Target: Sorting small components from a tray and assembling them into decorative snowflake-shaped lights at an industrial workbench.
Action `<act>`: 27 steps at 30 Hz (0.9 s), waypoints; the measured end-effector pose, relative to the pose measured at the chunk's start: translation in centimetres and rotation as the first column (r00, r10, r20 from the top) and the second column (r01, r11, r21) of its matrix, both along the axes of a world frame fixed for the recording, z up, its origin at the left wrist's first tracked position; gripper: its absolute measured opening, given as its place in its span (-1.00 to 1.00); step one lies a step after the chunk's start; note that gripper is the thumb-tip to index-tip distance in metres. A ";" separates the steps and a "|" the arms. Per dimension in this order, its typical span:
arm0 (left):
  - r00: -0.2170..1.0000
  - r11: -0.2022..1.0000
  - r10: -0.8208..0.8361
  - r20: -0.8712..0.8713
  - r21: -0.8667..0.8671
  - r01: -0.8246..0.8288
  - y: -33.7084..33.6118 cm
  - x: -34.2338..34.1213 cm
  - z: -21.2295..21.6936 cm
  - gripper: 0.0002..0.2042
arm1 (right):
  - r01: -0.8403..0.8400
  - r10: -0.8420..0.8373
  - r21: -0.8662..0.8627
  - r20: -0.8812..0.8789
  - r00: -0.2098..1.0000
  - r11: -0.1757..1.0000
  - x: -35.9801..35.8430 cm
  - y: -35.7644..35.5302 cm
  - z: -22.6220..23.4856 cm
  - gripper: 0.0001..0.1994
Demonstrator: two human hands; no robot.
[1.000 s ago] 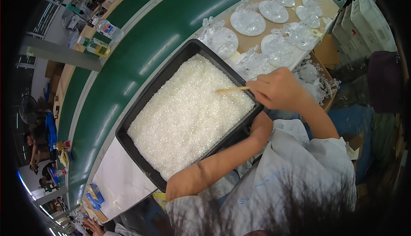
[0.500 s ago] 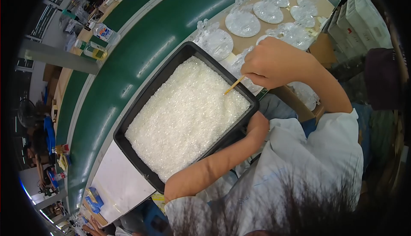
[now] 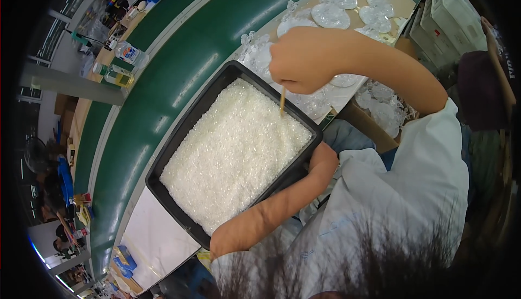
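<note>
Gripping the thin stick by its top, the right hand is at one o'clock of the central tray. Stick seems light, stiff; tray with beads, probably heavy, needs rim hold. Left hand, three o'clock: cannot tell grip.

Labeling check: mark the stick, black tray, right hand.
Stick (image 3: 283, 101): head view, middle of visible shaft.
Black tray (image 3: 191, 122): head view, long left wall.
Right hand (image 3: 297, 61): head view, back of hand.

Blurred or too small to read: a label on the left bottle, blue lettering on the near shirt, pale lettering on a right-hand garment.
</note>
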State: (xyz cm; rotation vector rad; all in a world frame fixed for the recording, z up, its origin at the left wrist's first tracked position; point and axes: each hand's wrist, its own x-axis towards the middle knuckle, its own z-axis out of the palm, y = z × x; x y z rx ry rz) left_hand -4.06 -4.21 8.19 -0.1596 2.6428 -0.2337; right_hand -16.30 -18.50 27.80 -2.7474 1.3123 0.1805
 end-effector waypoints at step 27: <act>0.999 0.998 0.050 0.004 0.036 -0.050 -0.2 0.0 0.7 -0.81 | -0.071 0.083 0.193 -0.051 0.995 0.979 3.5 -4.9 2.3 -0.85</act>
